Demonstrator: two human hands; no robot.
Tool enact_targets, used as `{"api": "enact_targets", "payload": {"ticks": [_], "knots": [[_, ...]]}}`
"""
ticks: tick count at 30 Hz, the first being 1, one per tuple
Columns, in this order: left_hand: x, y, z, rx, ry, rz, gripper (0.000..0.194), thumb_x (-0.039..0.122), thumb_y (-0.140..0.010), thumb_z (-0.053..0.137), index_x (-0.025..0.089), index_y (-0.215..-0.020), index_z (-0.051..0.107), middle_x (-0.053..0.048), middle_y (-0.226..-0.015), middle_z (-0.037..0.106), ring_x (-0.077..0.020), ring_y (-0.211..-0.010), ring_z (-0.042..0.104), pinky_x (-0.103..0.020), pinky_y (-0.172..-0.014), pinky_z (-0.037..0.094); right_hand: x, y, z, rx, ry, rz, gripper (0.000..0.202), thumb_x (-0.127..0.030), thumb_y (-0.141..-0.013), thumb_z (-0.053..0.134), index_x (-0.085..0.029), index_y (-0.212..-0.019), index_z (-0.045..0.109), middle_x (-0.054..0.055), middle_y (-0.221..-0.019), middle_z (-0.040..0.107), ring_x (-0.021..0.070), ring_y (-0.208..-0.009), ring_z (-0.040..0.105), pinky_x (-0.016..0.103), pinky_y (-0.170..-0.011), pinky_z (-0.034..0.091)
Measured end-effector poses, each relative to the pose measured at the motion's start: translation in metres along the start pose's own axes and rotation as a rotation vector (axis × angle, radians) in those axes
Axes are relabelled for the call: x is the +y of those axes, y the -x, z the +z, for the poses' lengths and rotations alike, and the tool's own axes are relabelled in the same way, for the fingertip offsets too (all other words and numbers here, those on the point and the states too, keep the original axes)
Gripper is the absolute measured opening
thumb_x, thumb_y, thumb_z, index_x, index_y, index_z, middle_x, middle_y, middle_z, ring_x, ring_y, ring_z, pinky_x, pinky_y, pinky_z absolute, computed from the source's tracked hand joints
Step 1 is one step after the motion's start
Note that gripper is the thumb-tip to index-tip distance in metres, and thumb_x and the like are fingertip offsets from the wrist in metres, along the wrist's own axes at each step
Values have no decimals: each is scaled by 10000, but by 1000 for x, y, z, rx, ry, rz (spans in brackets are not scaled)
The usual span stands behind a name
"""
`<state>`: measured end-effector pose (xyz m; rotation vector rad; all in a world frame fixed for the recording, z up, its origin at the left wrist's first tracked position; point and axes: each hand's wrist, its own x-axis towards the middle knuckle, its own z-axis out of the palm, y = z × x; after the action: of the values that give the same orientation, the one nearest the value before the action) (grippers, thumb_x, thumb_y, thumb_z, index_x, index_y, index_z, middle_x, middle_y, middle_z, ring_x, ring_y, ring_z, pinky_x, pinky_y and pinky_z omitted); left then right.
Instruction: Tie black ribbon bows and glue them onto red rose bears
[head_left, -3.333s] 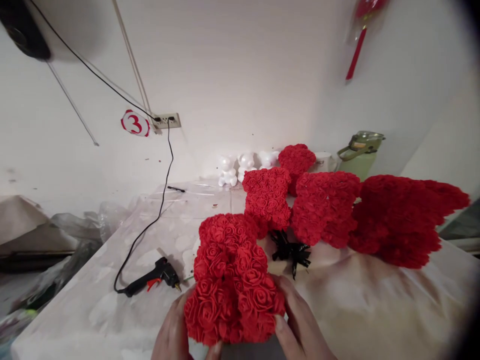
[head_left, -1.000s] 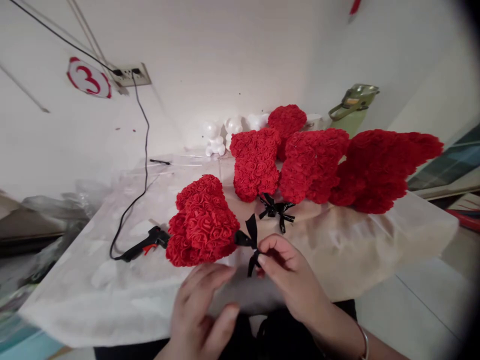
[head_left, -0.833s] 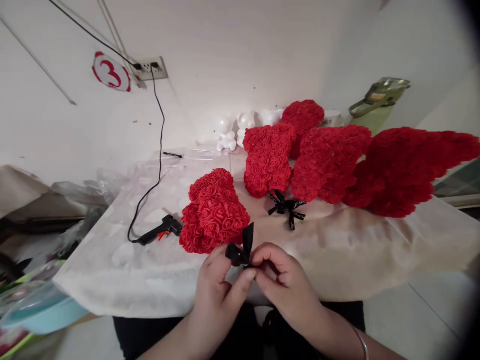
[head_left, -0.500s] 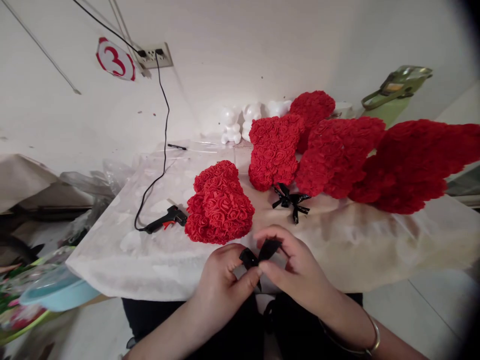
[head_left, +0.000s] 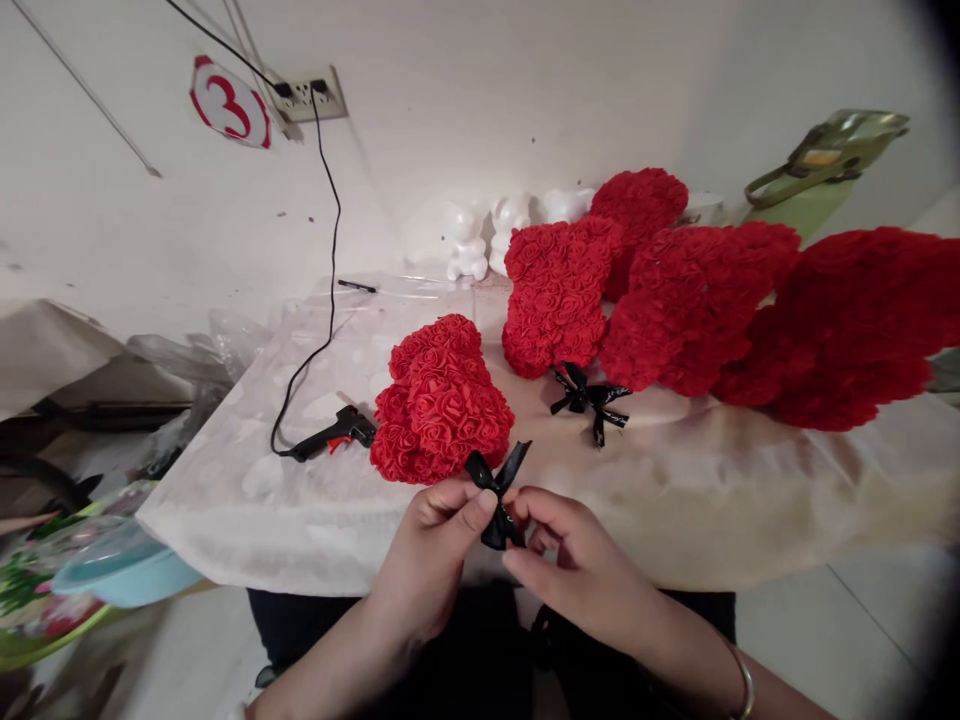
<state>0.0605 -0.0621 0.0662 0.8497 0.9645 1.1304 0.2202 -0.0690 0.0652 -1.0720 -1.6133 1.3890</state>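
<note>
A black ribbon bow (head_left: 496, 510) is held over the table's front edge, its two tails pointing up and away. My left hand (head_left: 431, 550) pinches it near the knot between thumb and forefinger. At its lower right loop, my right hand (head_left: 574, 550) has thumb and fingers curled round the ribbon's edge. Just beyond the bow sits a bear covered in red foam roses (head_left: 446, 400). Another pair of black bows (head_left: 590, 400), or one with many loops, lies farther right on the cloth.
A black glue gun (head_left: 334, 435) lies left of the near bear, its cord running to a wall socket (head_left: 307, 95). Several red rose bears (head_left: 559, 295) stand at the right. White bear forms (head_left: 466, 243) line the wall. A blue basin (head_left: 127, 570) is at lower left.
The bow has turned in my hands, so its tails now point away from me. My right hand has moved from its upper side down to the lower right loop.
</note>
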Motion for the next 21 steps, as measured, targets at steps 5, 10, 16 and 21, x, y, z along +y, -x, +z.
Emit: {"api": "enact_targets", "payload": {"ticks": [5,10,16,21], "knots": [[-1,0,0,-42,3,4,283,418,-752,757,151,-813,687,-13,-721,674,-105,-663,595,-225,-652,471,3,-2,-5,28,-23,-62,265,-359,-921,473,-197,-722,542,-24,-654,508,108,-603,468,225,-557,385],[0,1,-1,-113,-185,25,307,422,-830,667,141,-731,597,1,-641,604,-94,-583,554,-207,-569,444,8,-2,-11,125,-42,-76,335,-403,-937,470,-205,-669,512,-19,-643,518,120,-628,497,234,-584,405],[8,3,-4,-129,-596,127,386,456,-864,564,158,-624,519,7,-546,530,-84,-514,459,-190,-509,360,16,0,-12,168,-69,-76,285,-357,-933,479,-211,-693,532,-19,-650,517,123,-616,490,229,-560,411],[10,2,-4,-150,-994,343,276,273,-839,541,160,-591,496,15,-540,497,-78,-503,424,-190,-489,292,13,5,-18,268,27,-256,340,-394,-896,519,-251,-1203,495,56,-1113,576,204,-1013,567,344,-890,484]]}}
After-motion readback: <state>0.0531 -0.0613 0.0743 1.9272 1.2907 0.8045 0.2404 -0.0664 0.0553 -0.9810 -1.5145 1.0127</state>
